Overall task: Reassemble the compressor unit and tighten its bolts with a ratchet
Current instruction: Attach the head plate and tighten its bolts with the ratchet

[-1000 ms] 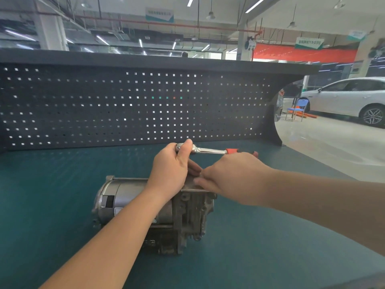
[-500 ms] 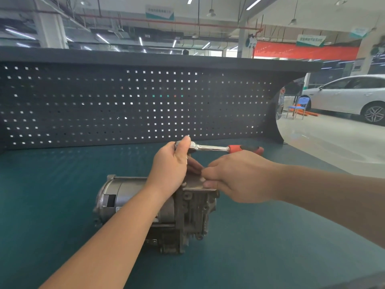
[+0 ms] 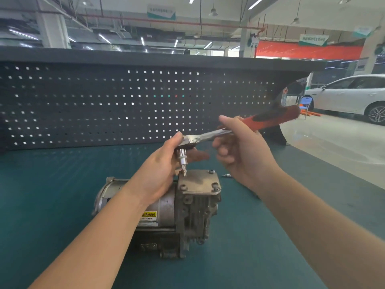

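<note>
At centre frame, change: a second ago my ratchet (image 3: 206, 137) lay low and level over the compressor (image 3: 166, 207), with my right hand (image 3: 243, 155) covering the top plate (image 3: 199, 181); now the handle is tilted up toward the upper right and the plate is uncovered
Meaning: I judge I am reseating the bit on the plate's far-left corner bolt; three other bolts show at the remaining corners, so tightening is under way, not done
Left hand (image 3: 164, 163): fingers curled round the ratchet head, thumb on top, steadying the bit just at the plate
Right hand: fingers wrapped round the shank just below the red grip
Compressor: on the green counter (image 3: 62, 195), directly beneath both hands
Loose bit (image 3: 226, 175): on the counter, right of the plate
</note>
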